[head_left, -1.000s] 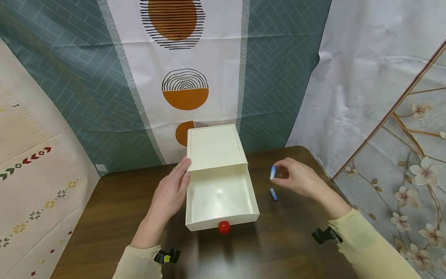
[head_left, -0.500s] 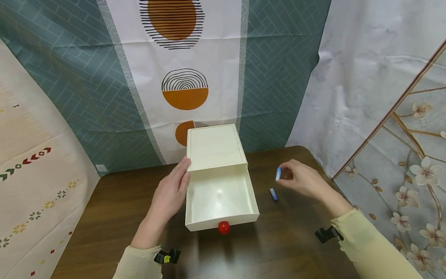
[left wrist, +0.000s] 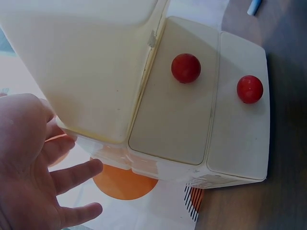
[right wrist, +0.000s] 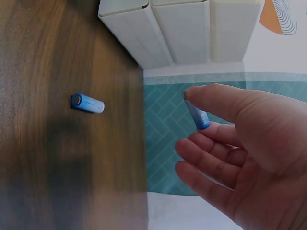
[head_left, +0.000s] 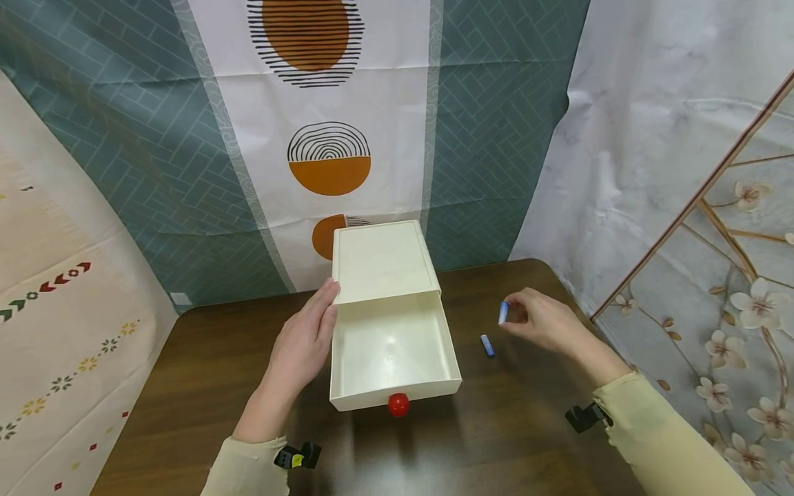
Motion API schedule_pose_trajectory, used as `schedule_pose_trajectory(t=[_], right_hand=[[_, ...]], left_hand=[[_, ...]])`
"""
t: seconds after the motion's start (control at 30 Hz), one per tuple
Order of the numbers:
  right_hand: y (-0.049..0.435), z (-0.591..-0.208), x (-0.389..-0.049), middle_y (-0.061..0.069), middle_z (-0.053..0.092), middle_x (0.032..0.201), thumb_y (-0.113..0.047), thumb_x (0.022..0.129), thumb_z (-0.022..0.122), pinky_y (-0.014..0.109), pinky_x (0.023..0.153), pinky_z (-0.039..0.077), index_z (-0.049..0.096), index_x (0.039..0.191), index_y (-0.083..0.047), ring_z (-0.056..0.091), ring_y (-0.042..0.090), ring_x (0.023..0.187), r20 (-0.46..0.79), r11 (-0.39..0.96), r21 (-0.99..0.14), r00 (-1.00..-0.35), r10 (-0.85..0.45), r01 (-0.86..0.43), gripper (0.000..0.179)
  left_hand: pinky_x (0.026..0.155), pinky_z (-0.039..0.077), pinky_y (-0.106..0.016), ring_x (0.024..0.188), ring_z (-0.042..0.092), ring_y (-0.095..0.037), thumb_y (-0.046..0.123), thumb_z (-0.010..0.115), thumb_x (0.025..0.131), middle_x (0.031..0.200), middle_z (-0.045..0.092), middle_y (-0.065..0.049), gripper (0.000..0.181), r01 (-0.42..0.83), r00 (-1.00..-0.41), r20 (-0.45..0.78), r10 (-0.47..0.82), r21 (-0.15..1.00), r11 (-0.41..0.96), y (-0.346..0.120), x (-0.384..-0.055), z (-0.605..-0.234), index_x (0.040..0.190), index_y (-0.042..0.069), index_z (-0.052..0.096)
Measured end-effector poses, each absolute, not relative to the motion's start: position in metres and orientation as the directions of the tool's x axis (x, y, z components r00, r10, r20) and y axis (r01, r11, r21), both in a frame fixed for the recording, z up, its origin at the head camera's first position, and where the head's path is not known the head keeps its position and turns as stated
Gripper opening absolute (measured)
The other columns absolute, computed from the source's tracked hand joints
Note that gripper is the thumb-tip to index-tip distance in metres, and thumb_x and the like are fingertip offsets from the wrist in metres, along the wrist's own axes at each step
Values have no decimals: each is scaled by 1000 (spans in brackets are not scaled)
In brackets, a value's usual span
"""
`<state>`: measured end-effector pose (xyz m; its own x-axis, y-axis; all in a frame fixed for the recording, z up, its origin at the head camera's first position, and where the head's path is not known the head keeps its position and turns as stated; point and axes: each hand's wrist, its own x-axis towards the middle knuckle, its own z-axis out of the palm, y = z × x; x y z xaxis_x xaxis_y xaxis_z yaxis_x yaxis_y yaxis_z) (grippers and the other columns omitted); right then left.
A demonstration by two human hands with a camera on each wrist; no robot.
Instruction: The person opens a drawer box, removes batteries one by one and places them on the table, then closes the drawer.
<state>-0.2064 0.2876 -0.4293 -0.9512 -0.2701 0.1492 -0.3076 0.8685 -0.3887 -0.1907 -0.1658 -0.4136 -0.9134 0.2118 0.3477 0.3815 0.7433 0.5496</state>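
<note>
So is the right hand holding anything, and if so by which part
Yes, the right hand pinches a blue battery by its two ends.

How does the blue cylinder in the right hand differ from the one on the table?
The held cylinder is pinched in the right hand; the lying cylinder rests on the table. In the head view, the held cylinder's top leans right; the lying cylinder's leans left. Both are blue with a paler end.

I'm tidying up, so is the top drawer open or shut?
Open: the head view shows the top drawer jutting out from the white cabinet, its inside exposed.
</note>
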Motion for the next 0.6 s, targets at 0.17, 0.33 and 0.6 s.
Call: schedule_pose_trajectory(t=[0.17,0.33,0.6], right_hand=[[292,-435,-208,7,73,111,-31,95,89,50,80,61,73,128,-1,75,26,100,118,878,-381,-957,-265,-290,47],[297,-441,-210,4,73,107,-31,95,89,52,81,61,73,129,0,75,26,99,71,887,-369,-960,-270,-276,48],[303,-451,-213,8,73,111,-29,94,89,55,85,61,73,129,2,76,29,101,7,888,-364,-955,-298,-280,49]], left_hand=[[123,41,-63,155,47,-38,20,52,119,176,40,-4,51,379,-915,344,211,554,741,-166,-191,-413,169,11,46],[122,41,-64,155,47,-39,22,52,119,177,39,-3,52,373,-918,337,209,555,743,-166,-190,-414,170,13,46],[122,40,-64,155,47,-39,22,52,119,177,39,-3,52,370,-919,336,206,556,744,-166,-190,-413,170,13,46]])
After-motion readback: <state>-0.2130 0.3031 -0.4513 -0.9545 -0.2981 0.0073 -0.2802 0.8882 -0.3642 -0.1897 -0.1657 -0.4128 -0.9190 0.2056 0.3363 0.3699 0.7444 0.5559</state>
